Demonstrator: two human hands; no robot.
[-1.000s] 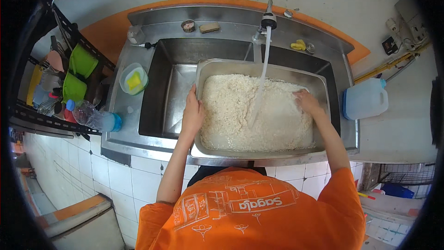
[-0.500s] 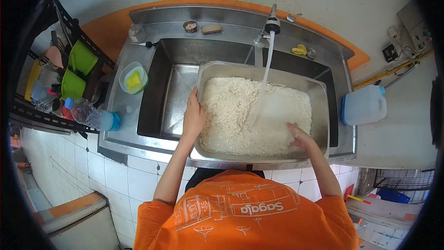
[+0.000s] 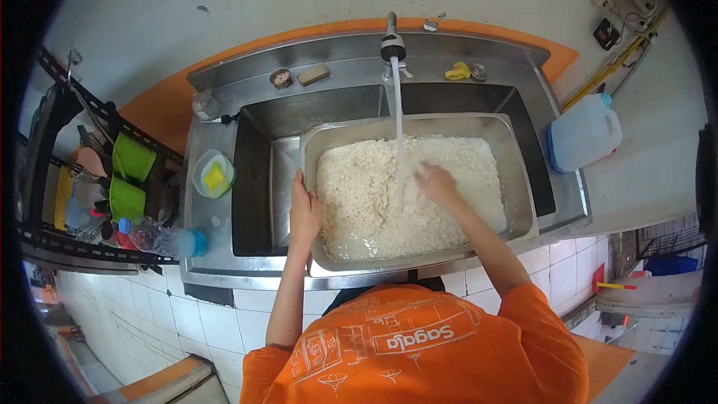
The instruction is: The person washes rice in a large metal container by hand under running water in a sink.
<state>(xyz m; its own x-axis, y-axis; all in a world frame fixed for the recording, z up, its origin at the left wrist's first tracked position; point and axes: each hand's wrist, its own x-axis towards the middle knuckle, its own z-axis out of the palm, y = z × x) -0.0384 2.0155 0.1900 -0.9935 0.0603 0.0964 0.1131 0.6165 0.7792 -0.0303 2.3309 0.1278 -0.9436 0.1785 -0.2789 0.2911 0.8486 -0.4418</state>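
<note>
A deep rectangular steel pan [image 3: 520, 172] rests across the sink, full of white rice [image 3: 355, 179] in cloudy water. My left hand [image 3: 304, 213] grips the pan's left wall, thumb side at the rim. Inside the pan, right of its middle, my right hand [image 3: 440, 185] dips its loosely spread fingers into the rice; the fingertips are partly hidden by grains and water. A stream of water [image 3: 399, 112] runs from the faucet [image 3: 393, 46] and lands in the rice just left of my right hand.
On the left sink ledge are a bowl with a yellow sponge [image 3: 214, 174] and a plastic bottle of blue liquid [image 3: 187, 242]. A jug [image 3: 583, 135] stands at the right. Along the back lie a scrubbing block [image 3: 313, 74] and a yellow cloth [image 3: 458, 71]. A utensil rack [image 3: 97, 179] borders the left.
My right hand has moved from the pan's right side leftward and farther in, toward the water stream. My left hand stays on the pan's left wall. The whole view has shifted slightly.
</note>
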